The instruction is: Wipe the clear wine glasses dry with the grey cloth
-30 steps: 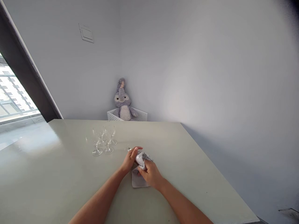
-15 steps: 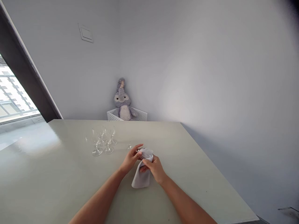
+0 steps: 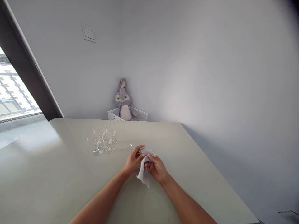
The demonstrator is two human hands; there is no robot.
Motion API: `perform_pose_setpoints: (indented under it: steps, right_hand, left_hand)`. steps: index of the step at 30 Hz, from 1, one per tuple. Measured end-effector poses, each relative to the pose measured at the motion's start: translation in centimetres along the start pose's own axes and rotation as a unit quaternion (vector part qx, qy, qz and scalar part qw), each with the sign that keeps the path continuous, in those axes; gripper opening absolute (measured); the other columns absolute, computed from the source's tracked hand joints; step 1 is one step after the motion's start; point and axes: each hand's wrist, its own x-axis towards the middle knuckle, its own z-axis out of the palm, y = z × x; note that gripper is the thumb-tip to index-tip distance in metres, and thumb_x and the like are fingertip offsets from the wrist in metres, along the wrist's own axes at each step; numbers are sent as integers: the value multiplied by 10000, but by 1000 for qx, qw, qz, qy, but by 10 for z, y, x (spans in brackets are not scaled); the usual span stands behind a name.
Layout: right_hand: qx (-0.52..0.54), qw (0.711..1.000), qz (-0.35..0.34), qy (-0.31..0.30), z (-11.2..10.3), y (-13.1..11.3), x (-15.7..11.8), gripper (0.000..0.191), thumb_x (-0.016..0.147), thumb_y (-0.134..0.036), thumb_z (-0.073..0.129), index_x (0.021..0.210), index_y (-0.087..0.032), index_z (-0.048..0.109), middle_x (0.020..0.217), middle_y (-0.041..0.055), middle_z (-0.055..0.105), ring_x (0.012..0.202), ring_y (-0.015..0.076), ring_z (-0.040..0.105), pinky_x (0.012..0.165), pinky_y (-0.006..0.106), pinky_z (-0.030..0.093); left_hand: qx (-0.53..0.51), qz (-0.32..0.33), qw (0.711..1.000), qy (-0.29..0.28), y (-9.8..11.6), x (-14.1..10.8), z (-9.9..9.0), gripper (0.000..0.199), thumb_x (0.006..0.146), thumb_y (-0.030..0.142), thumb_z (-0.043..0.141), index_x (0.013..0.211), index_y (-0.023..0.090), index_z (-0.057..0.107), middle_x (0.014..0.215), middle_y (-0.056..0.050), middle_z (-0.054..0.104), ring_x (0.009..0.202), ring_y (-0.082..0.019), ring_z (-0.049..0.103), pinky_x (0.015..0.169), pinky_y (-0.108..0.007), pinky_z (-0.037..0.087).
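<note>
A clear glass [image 3: 146, 151] is tilted above the table, its bowl toward the right and its foot out past my left hand. My left hand [image 3: 133, 161] is closed round the glass near its bowl. A whitish cloth [image 3: 144, 175] hangs below the bowl, pinched at the rim by my right hand [image 3: 157, 167], whose thumb presses it on the glass. Part of the cloth seems to be inside or against the bowl; the exact fold is hidden by my fingers.
Several clear stemmed glasses [image 3: 108, 146] stand close together on the left of the pale table [image 3: 70, 186]. Behind the far edge, a grey plush toy [image 3: 125, 104] sits in a white perforated basket [image 3: 142, 116]. Walls rise behind and to the right.
The cloth's hanging end has narrowed and swung slightly to the right. My right hand has shifted its grip near the rim, and the glass has turned a little. The view has shifted slightly.
</note>
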Motion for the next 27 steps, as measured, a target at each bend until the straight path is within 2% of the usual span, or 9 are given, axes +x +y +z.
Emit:
perform_pose_setpoints:
  steps: [2,5,8,11,14,17,19,23,27]
  right_hand:
    - [-112,993,-32,-11,1,6,-2,304,729,-364,605,928,-135,588,596,11,628,482,124,587,483,229,456]
    - [-307,945,-115,11,3,17,-5,209,701,-308,622,862,-175,612,587,2,631,529,149,595,561,271,468]
    - [-380,914,-144,9,4,23,-5,115,712,-285,602,769,-186,618,537,-3,613,529,151,586,589,280,467]
    - [-276,958,-75,11,5,18,-2,186,726,-313,595,848,-172,598,528,-15,600,434,139,571,462,253,450]
    - [-61,997,-20,35,3,9,3,225,706,-310,634,857,-153,581,578,-17,611,419,109,564,412,210,435]
    - [96,994,13,50,-1,2,5,187,690,-266,662,806,-144,581,585,-20,613,428,74,548,410,172,430]
    - [111,993,13,40,-2,1,5,175,705,-269,653,801,-138,588,564,-18,608,431,71,545,425,170,436]
    - [-42,999,-31,0,1,5,-1,248,742,-331,607,898,-138,599,597,8,628,480,116,587,458,212,447]
    - [-287,949,-131,21,6,13,-8,172,710,-304,633,826,-177,633,574,-1,626,532,147,594,545,258,460]
  left_hand:
    - [32,-2,999,21,-1,1,-3,434,736,430,544,1095,190,505,740,-1,554,660,-126,505,655,-249,416]
    - [69,-25,997,38,-5,3,-6,427,783,513,408,971,160,558,647,4,531,582,-128,490,580,-248,413]
    - [110,-62,989,73,-10,2,-5,509,819,543,264,837,150,587,630,-18,550,588,-154,508,560,-263,412]
    - [141,-46,986,79,-11,0,-2,464,832,511,269,941,181,577,737,-24,590,688,-168,537,650,-284,426]
    - [104,-12,994,27,-9,-2,2,416,821,444,380,1157,217,472,867,-20,592,760,-150,532,739,-288,417]
    - [19,-4,999,-27,-5,-1,3,490,790,375,473,1241,197,404,920,-37,576,813,-145,524,775,-284,412]
    - [-18,3,999,-42,-3,0,2,480,776,355,502,1219,183,433,945,-52,569,855,-154,519,793,-285,410]
    - [-19,4,1000,-6,-2,2,-4,461,741,379,556,1152,182,479,829,-28,567,776,-145,524,738,-276,430]
    - [5,-9,1000,6,-4,3,-7,412,775,440,484,1081,166,525,654,14,526,598,-116,491,601,-246,431]
